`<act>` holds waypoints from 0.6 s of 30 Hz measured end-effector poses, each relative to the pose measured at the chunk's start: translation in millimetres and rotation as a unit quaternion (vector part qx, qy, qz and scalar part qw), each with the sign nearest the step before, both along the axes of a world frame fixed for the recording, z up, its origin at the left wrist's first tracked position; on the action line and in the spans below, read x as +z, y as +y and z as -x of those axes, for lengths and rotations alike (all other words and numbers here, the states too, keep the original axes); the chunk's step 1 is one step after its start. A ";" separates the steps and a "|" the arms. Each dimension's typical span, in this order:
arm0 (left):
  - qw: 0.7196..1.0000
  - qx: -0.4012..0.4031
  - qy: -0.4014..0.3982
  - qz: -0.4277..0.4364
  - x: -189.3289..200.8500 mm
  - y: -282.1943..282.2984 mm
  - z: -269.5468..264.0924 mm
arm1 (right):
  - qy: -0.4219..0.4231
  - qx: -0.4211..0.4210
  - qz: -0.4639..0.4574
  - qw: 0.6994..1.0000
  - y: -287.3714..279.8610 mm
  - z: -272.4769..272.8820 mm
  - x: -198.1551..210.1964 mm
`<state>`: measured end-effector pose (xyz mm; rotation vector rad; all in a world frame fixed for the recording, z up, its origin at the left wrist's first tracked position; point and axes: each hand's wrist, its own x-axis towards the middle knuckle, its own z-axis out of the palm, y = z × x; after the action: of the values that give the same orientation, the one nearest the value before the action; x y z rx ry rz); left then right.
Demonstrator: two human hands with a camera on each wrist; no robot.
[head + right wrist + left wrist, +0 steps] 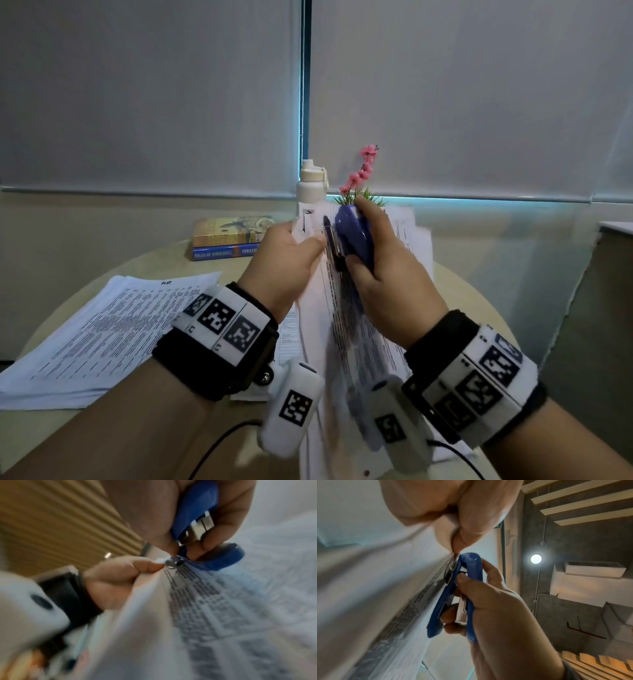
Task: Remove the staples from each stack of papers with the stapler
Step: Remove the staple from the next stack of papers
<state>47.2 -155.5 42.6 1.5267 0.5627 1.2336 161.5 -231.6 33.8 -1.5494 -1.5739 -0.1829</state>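
Stapler [352, 236] in right hand [387, 274], against papers [346, 329]

The spine of the lower, blue hardback book [226, 253] is showing "RULES OF VENGEANCE" and "CHRISTO", the rest being hidden behind a hand. Print on the white paper sheets [99, 329] is staying too small to read.

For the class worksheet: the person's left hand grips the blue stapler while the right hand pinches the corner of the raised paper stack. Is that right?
Not quite: the hands are swapped. In the head view the right hand grips the blue stapler, and the left hand pinches the corner of the raised paper stack.
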 end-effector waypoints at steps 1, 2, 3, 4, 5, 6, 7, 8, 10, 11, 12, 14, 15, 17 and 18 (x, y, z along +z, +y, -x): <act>1.000 -0.001 0.003 0.001 0.7 -1.3 -0.2 | -0.029 -0.017 -0.011 0.999 0.2 2.9 0.3; 1.000 -0.003 0.004 0.002 1.0 -1.7 -0.2 | -0.061 -0.034 -0.022 0.997 0.1 3.8 0.5; 1.000 -0.004 0.005 0.000 1.7 -1.9 0.0 | -0.072 -0.041 -0.028 0.996 0.2 3.6 1.4; 1.000 -0.004 0.010 -0.003 2.3 -1.7 0.1 | -0.056 -0.030 -0.028 0.998 0.3 4.9 4.4; 1.000 -0.004 0.017 -0.005 3.0 -1.4 0.1 | -0.034 -0.020 -0.020 0.999 1.1 5.1 6.1; 1.000 -0.006 0.024 -0.004 3.2 -0.7 0.3 | -0.031 -0.021 -0.015 0.999 2.6 5.0 6.0; 1.000 -0.009 0.025 -0.002 4.2 -0.9 0.5 | -0.042 -0.033 -0.020 0.998 3.3 6.7 6.3; 1.000 -0.010 0.025 0.000 5.7 -1.2 1.0 | -0.056 -0.043 -0.026 0.997 3.6 6.9 6.3; 1.000 -0.009 0.025 0.001 6.4 -1.2 1.2 | -0.022 -0.021 -0.022 0.999 6.2 3.2 5.8; 0.999 -0.008 0.031 -0.002 6.0 -2.2 0.7 | 0.022 0.010 -0.012 1.000 7.8 1.7 6.3; 0.999 -0.008 0.040 -0.006 3.6 -2.1 0.1 | 0.044 0.023 -0.001 0.999 9.5 -0.5 5.9; 0.998 -0.021 0.056 -0.006 -2.7 -3.2 -1.7 | -0.012 -0.020 -0.009 1.000 11.6 -0.5 6.2; 0.998 -0.030 0.060 -0.003 -5.3 -4.9 -3.1 | -0.065 -0.061 -0.020 0.996 11.3 0.3 6.5; 0.997 -0.044 0.064 0.003 -7.8 -9.1 -4.4 | -0.109 -0.101 -0.035 0.988 9.4 1.1 9.6; 0.997 -0.044 0.063 0.004 -8.0 -9.4 -5.0 | -0.086 -0.087 -0.033 0.992 10.5 0.0 11.2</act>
<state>52.1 -164.9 34.6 1.6137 0.5757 1.0729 161.5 -221.1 45.0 -1.6557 -1.5453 -0.4720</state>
